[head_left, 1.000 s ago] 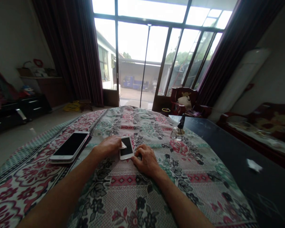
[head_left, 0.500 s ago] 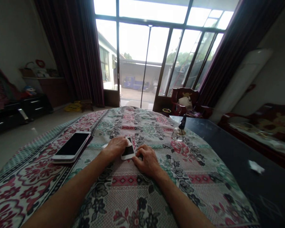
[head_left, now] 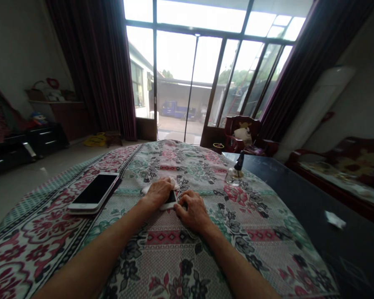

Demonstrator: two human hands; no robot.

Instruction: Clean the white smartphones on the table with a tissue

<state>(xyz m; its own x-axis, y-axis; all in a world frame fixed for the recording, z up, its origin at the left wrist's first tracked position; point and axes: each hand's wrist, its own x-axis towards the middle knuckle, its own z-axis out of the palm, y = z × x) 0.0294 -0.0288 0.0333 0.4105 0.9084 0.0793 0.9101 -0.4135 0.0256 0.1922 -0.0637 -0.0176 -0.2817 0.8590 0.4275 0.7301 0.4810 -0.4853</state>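
The smaller smartphone (head_left: 170, 202), lengthwise toward the far tablecloth (head_left: 187, 143) edge, was overlapped by the left hand (head_left: 158, 192), clamped on tissue (head_left: 174, 183), and flanked by the right hand (head_left: 193, 210), grip unclear.

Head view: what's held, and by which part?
Left hand holds a white wipe, seemingly by its middle: white shows either side. Right hand is at the small phone, near right corner; grip unclear.

Long, bare L forearm (head_left: 106, 245), tapers distally; bare, rounded L hand (head_left: 158, 192). Bare R forearm (head_left: 233, 257), similar taper; bare R hand (head_left: 193, 211). Both arms uncovered, full vis. length.
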